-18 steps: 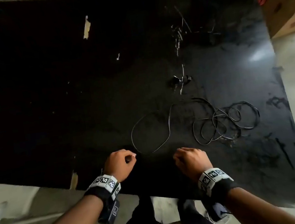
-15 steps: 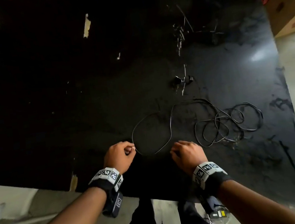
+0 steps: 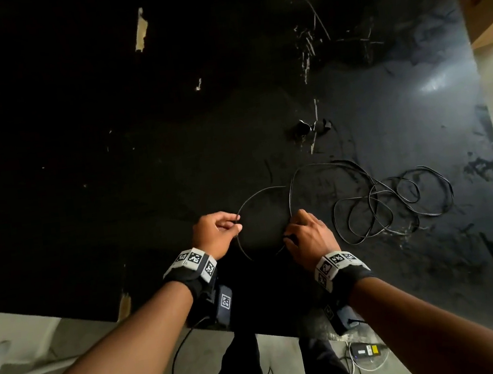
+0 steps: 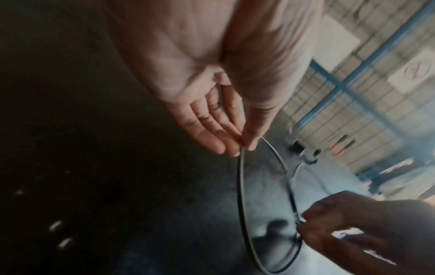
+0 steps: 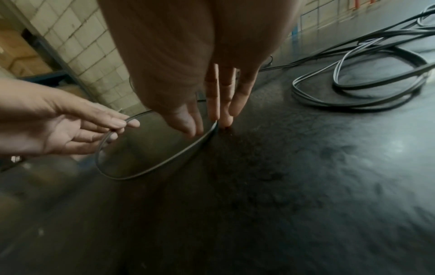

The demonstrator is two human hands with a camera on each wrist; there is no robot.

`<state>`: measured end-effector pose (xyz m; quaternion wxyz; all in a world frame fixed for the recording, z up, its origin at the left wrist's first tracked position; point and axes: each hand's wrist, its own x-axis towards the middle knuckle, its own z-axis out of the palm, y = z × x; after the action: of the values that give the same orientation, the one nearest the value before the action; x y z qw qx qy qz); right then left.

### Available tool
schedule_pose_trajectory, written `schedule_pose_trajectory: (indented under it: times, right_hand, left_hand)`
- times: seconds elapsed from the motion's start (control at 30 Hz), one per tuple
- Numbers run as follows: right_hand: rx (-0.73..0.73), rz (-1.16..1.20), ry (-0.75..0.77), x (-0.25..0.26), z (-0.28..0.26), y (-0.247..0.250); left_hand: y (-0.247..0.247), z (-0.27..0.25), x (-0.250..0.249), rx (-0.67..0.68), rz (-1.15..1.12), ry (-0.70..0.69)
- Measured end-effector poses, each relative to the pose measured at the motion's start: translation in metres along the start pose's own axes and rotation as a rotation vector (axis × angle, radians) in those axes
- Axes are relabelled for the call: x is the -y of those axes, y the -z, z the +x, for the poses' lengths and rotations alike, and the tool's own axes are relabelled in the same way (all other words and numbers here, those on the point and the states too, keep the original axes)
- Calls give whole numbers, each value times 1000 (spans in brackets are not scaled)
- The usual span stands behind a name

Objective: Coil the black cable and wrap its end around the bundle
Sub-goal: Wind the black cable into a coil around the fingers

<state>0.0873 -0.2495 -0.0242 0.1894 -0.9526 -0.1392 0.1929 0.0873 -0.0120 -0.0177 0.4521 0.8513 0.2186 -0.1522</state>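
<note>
While lying mostly loose on black table (image 3: 109, 141), black cable (image 3: 396, 199) forms one loop near front edge. Left hand (image 3: 214, 237) pinches loop's left side between thumb and fingers; right hand (image 3: 310, 238) pinches its right side. Remaining tangle sprawls right of hands.

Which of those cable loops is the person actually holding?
The single loop nearest the person, pinched between the left hand and right hand. The tangled loops further to the right lie untouched on the black table.
</note>
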Motion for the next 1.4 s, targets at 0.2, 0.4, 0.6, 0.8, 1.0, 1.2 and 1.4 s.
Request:
schedule_pose_trajectory:
  times: [0.2, 0.4, 0.6, 0.8, 1.0, 1.2, 1.4]
  right_hand:
    - [-106, 713, -213, 48, 16, 40]
    - [-86, 1334, -259, 92, 18, 95]
    - [-120, 1400, -89, 93, -9, 120]
    - [-160, 1272, 104, 87, -43, 128]
    - [-238, 1312, 178, 88, -55, 142]
    - [-287, 1368, 229, 87, -56, 155]
    - [-312, 1466, 271, 84, -63, 163]
  left_hand:
    - [17, -38, -29, 26, -215, -169]
    - [18, -77, -54, 46, -226, -259]
    - [40, -93, -80, 92, -389, -348]
    - [73, -86, -137, 167, -513, -382]
    - [69, -91, -168, 232, -464, -506]
    - [66, -99, -182, 263, -527, -499]
    - [85, -101, -208, 397, -922, -293]
